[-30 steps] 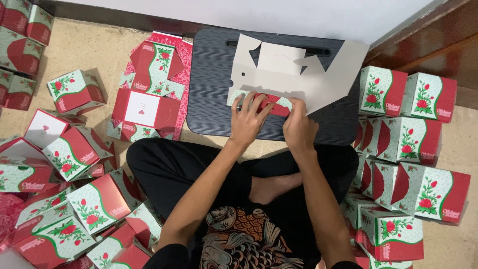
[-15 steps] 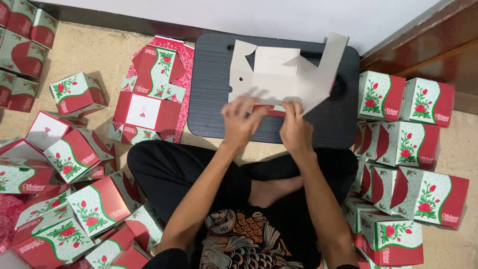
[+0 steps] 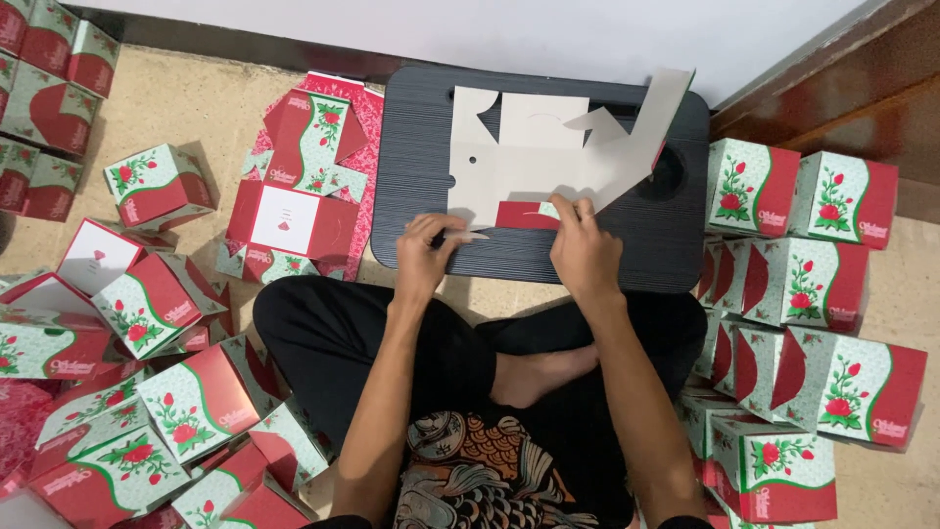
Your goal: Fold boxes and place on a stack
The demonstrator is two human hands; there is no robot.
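While both hands are pinned on the near edge, status as it reads from the head view:

Blank location: flat box blank lies plain side up on the dark lap tray, near its middle, one long flap lifted at the far right corner.

Left hand: left hand has fingertips pressed on the near-left edge of the blank, pinching a small tab; clenched on card, not free.

Right hand: right hand is pressing and gripping the near edge where the red printed strip is turned up.

Step judgement: looks like creasing the near flap along its score.

Doing it well: keep both hands level on the same fold line, press flat against the tray, run the crease outward from the middle so the card doesn't buckle; keep the rest of the blank from sliding.

Long axis: runs left-right across the tray, roughly parallel to its front edge.

Pointing: raised flap aims up and away to the right; printed face is down except the folded strip.

Surroundings: finished boxes stacked to the right, more finished boxes and an unfolded printed blank to the left.
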